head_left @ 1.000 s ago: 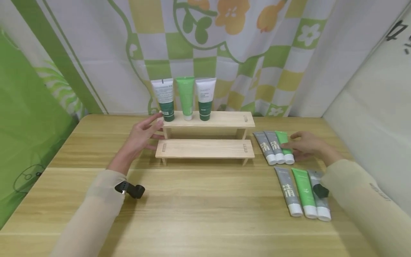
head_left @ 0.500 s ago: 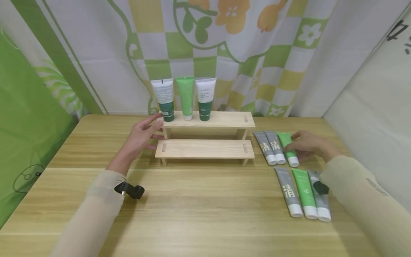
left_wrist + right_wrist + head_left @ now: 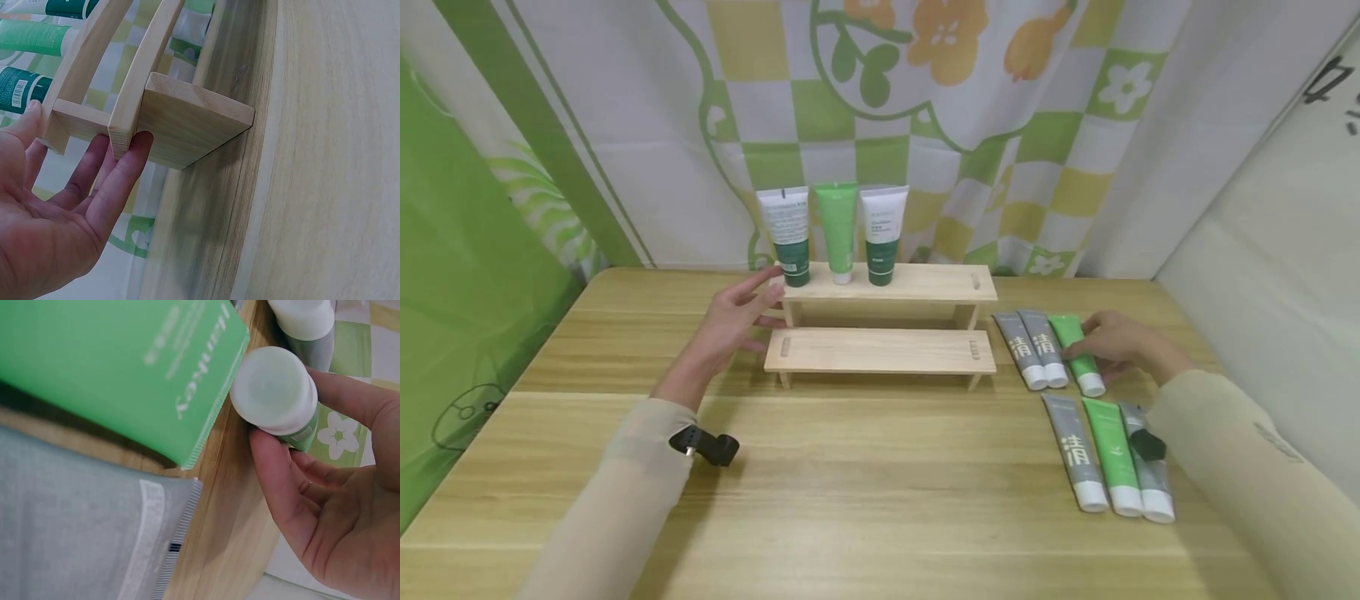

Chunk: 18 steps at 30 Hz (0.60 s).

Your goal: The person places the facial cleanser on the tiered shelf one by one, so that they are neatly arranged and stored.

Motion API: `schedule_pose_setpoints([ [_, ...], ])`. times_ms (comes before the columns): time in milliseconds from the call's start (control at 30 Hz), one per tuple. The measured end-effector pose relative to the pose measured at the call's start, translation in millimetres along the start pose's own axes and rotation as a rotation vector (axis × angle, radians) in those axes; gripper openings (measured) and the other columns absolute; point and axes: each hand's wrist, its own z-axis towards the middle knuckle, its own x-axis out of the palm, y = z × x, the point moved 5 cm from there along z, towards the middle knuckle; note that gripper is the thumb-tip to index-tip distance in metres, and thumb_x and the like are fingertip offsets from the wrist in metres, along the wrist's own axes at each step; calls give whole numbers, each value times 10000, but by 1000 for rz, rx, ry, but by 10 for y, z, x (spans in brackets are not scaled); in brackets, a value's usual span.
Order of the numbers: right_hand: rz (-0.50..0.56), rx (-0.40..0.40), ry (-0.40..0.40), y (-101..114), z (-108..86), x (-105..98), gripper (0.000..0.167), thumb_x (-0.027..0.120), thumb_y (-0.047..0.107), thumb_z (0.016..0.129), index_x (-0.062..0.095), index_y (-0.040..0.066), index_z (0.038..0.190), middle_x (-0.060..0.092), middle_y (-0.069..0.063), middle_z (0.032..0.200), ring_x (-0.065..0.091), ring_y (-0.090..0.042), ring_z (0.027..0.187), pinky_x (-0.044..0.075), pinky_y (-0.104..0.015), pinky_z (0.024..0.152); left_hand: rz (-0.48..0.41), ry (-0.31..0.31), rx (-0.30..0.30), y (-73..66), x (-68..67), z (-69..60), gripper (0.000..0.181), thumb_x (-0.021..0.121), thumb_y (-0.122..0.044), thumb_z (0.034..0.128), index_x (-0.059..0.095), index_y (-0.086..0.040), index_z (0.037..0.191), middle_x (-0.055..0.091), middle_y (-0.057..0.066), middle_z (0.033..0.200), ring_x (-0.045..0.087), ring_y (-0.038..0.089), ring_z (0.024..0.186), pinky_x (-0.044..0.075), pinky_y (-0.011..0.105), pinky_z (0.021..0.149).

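Observation:
A two-step wooden shelf (image 3: 880, 350) stands mid-table. Its upper board carries three upright tubes: a white-and-green tube (image 3: 787, 237), a light green tube (image 3: 838, 233) and another white-and-green tube (image 3: 883, 237). My left hand (image 3: 730, 321) touches the shelf's left end with extended, spread fingers; in the left wrist view the thumb is by the upper board and fingertips meet the lower one. On the right, my right hand (image 3: 1123, 342) pinches a green squeeze tube (image 3: 1075, 342) between thumb and fingers. In the right wrist view its white cap (image 3: 272, 387) faces the camera.
Two grey tubes (image 3: 1030, 350) lie left of the gripped one. Nearer the front lie a grey tube (image 3: 1075, 450), a green tube (image 3: 1112, 454) and another grey tube (image 3: 1153, 479), partly behind the wrist strap. A patterned curtain (image 3: 925, 167) hangs behind the table.
My right hand has shifted the green tube slightly right and toward the front, apart from the two grey ones. The left hand stays at the shelf's end.

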Motion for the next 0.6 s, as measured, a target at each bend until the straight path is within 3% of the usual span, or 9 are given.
schedule_pose_setpoints([
  [167, 31, -22, -8, -11, -36, -17, 897, 737, 326, 916, 221, -204, 1423, 479, -347, 1186, 640, -318, 879, 596, -433, 731, -6, 2, 1, 3, -2, 7, 630, 572, -553, 983, 372, -373, 1553, 505, 198, 1406, 626, 373, 1151, 583, 472, 748],
  [300, 37, -88, -50, 38, -124, -87, 861, 717, 327, 938, 236, -181, 1440, 471, -364, 1234, 655, -343, 909, 591, -454, 748, -7, 5, -3, 9, 5, 6, 630, 571, -553, 983, 371, -375, 1553, 499, 197, 1412, 625, 371, 1154, 585, 466, 747],
  [467, 68, -168, -195, 188, -239, -246, 848, 711, 301, 954, 223, -146, 1484, 580, -323, 1162, 687, -298, 783, 597, -461, 726, -4, 5, 5, -3, 12, -2, 635, 570, -564, 979, 373, -374, 1552, 498, 197, 1402, 627, 362, 1149, 582, 472, 761],
  [600, 177, -218, -288, 416, -352, -333, 865, 695, 255, 972, 139, -134, 1508, 593, -331, 1156, 681, -216, 742, 602, -439, 701, -8, 3, 9, -8, 9, -15, 634, 570, -550, 985, 372, -359, 1556, 500, 207, 1399, 624, 372, 1149, 581, 471, 764],
])
